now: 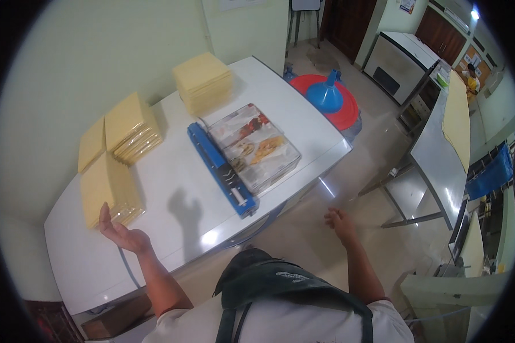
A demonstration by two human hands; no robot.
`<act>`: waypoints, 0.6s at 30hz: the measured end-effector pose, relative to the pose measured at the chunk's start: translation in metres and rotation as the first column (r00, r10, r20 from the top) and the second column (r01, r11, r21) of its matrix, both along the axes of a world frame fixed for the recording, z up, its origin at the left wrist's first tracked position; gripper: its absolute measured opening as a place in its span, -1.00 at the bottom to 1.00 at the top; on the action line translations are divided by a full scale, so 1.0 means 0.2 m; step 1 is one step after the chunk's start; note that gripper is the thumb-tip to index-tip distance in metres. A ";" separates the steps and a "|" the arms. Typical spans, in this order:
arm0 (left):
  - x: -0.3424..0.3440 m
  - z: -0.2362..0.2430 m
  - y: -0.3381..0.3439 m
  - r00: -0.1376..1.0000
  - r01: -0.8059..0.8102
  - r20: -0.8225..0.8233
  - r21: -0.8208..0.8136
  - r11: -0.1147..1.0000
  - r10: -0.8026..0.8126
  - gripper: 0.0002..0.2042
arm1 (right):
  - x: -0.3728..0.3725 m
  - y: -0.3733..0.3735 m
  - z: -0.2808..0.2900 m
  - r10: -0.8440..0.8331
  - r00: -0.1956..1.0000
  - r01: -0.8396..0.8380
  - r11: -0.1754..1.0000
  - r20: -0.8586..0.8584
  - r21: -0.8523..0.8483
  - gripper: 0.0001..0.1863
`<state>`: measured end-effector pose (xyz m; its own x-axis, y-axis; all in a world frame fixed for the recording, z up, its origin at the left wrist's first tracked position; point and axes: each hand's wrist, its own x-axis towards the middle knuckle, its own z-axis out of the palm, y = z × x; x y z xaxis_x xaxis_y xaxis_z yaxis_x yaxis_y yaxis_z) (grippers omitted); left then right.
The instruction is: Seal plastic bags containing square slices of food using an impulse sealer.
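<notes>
My left hand (123, 233) is open, its fingers spread beside the front stack of pale yellow sheets (106, 188), which has clear plastic wrap along its edge. Whether the fingertips touch the stack I cannot tell. My right hand (341, 223) hangs off the table's front edge, over the floor, with loosely bent fingers and nothing visible in them. A long blue bar-shaped device (220, 167), like a bag sealer, lies across the white table (160, 177). Against its right side rests a stack of glossy packs printed with food pictures (257, 146).
More yellow stacks stand by the wall: a wrapped one (130, 123) at left and a taller one (203, 83) at the back. Past the table's right end are a red round lid (349, 106) and a blue funnel (325, 96). A metal table (435, 154) stands farther right; another person (471, 80) is beyond.
</notes>
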<state>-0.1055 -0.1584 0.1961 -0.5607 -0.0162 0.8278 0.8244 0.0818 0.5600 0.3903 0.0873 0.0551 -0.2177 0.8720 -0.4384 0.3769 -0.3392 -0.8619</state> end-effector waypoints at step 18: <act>0.43 0.28 0.58 0.905 0.322 0.172 0.324 0.890 -0.390 -0.59 | -0.97 1.87 -0.10 0.290 0.910 -0.414 0.570 0.297 0.710 -0.78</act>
